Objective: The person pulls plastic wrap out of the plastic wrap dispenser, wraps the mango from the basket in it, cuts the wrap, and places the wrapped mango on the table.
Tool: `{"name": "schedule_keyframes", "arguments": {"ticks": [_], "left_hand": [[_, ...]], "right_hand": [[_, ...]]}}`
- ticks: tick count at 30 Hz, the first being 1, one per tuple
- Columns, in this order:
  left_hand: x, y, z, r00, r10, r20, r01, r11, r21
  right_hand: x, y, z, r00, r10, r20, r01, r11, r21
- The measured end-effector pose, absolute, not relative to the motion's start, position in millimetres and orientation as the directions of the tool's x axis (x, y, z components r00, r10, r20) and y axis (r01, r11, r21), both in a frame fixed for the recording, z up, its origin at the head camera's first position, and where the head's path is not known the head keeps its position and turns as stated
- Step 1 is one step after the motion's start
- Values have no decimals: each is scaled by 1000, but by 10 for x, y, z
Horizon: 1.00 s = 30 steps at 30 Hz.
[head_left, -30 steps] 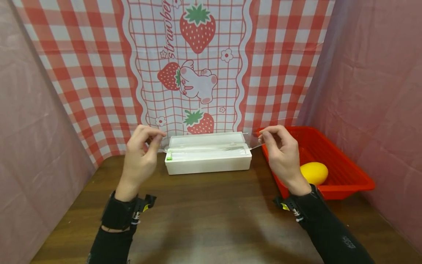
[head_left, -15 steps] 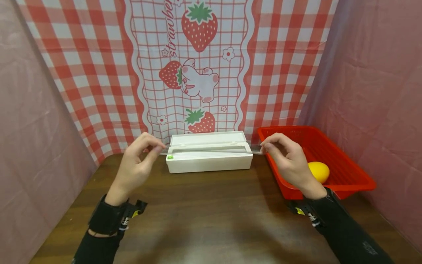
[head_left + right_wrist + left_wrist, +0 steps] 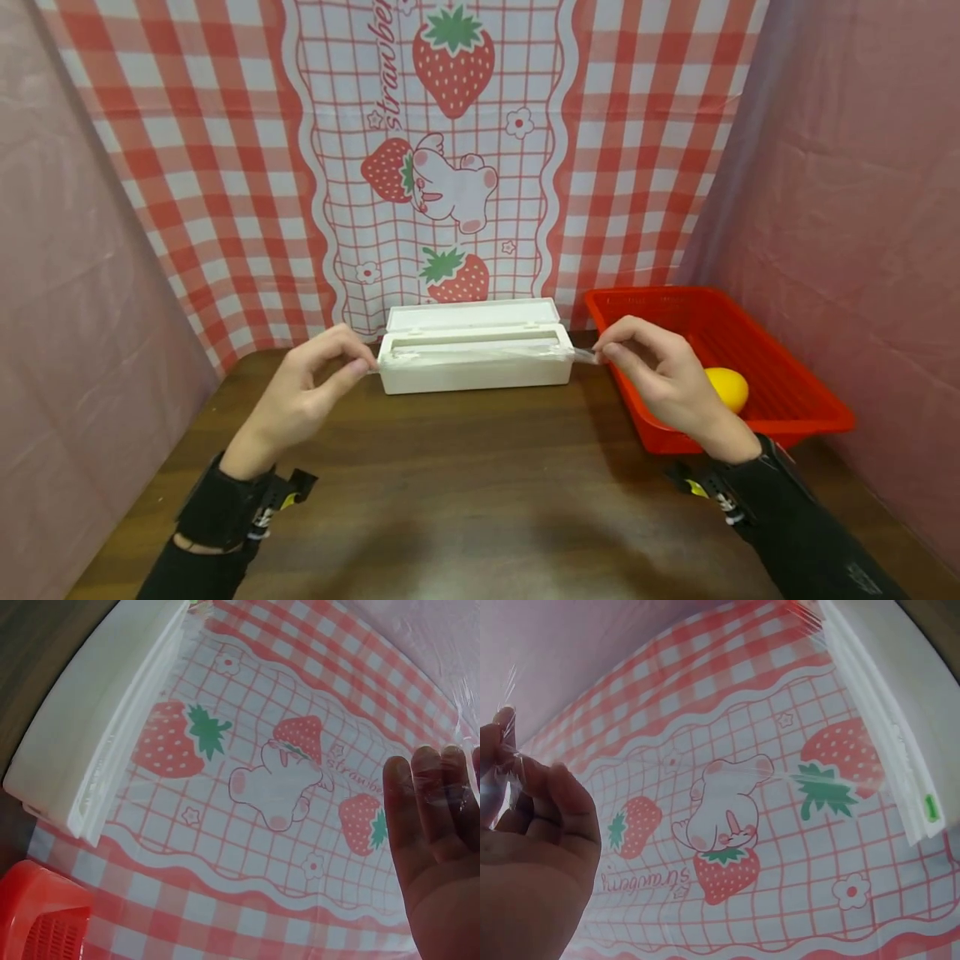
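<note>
A white cling film dispenser box (image 3: 476, 375) stands on the table with its lid (image 3: 472, 314) raised at the back. Clear cling film (image 3: 584, 356) runs taut across the box's front top edge, from one hand to the other. My left hand (image 3: 303, 396) pinches the film between thumb and forefinger, just off the box's left end. On the opposite side my right hand (image 3: 675, 387) pinches the other corner, near the red basket's rim. In the left wrist view, crumpled film (image 3: 511, 761) shows at the fingertips. A green piece (image 3: 931, 808) sits on the box's end.
To the right stands a red plastic basket (image 3: 806, 383) holding a yellow oval fruit (image 3: 729, 389), partly behind my right hand. A strawberry-patterned cloth (image 3: 450, 183) hangs right behind the box. Pink curtains (image 3: 847, 208) flank the brown wooden table (image 3: 480, 483).
Both hands have come down, the left also slightly outward. The film between them has dropped from above the box to its front top edge.
</note>
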<state>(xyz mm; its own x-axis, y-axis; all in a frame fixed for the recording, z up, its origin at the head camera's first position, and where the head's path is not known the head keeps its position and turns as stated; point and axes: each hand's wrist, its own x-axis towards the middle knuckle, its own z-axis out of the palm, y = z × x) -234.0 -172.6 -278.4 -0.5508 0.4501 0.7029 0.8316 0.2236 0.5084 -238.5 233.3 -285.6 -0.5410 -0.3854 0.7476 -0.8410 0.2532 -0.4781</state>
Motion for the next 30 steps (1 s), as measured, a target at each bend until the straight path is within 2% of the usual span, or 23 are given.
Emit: {"name": "schedule_keyframes", "arguments": {"ticks": [4,10,17,22,30], "left_hand": [[-2302,-1756,-2823,-579,480,660,808,231,541],[-2263,-1769,-2892,-544,534,647,818,165,551],[-2226,-1768,-2943,-569,598,564,766,137,628],[-2211,-1774,-3001,-526,650,548,774,98,626],[-2204,-1815,-3123,-562,763,321,657,175,734]], "right_hand": [[-2343,2359,-2865,-529,-430,732,-848,267,-457],[-2257,2380,-2865,-517,-470,715,-856,280,-435],[-2037,2305,-2765,-500,-530,685,-862,227,-453],[-2052,2354,-2867,-498,-569,654,-860,231,-454],[-2111,2472,-3072,-554,-668,497,-813,305,-496]]}}
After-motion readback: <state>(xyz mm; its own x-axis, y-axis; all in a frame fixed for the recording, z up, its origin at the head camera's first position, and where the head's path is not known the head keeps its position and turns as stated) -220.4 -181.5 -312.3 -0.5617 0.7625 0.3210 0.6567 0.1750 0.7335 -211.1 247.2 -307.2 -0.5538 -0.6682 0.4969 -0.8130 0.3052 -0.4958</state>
